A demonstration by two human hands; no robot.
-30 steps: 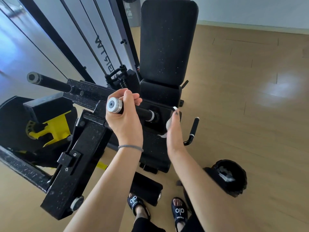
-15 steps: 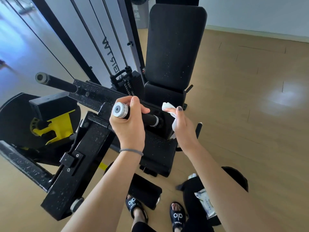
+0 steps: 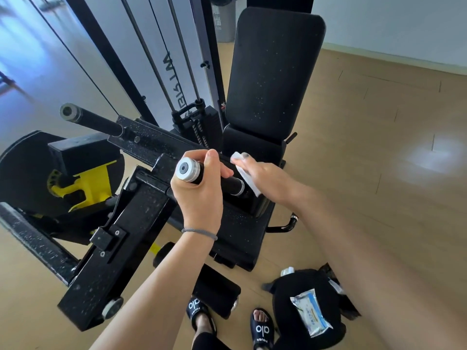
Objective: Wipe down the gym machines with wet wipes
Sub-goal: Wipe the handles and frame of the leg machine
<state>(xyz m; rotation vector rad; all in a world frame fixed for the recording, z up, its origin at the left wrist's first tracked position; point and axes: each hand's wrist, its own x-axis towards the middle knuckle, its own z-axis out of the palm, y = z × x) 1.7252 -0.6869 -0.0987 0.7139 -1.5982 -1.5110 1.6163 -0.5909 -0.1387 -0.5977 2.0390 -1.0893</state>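
Observation:
A black gym machine (image 3: pixel 141 213) with a padded backrest (image 3: pixel 275 72) stands in front of me. My left hand (image 3: pixel 199 195) grips its black handle bar (image 3: pixel 230 184), just behind the silver end cap (image 3: pixel 188 170). My right hand (image 3: pixel 270 180) presses a white wet wipe (image 3: pixel 243 173) against the machine frame right behind the inner end of that bar. The wipe is partly hidden under my fingers.
A pack of wet wipes (image 3: pixel 312 315) lies on a black bag (image 3: pixel 303 294) on the wooden floor by my sandalled feet (image 3: pixel 261 327). A second bar (image 3: pixel 93 121) sticks out at upper left; a yellow part (image 3: pixel 78 188) sits on the left plate. A side handle (image 3: pixel 288 223) juts right.
My right hand has lifted with the wipe from below the bar's inner end to the frame behind it. My left hand has kept its grip on the bar.

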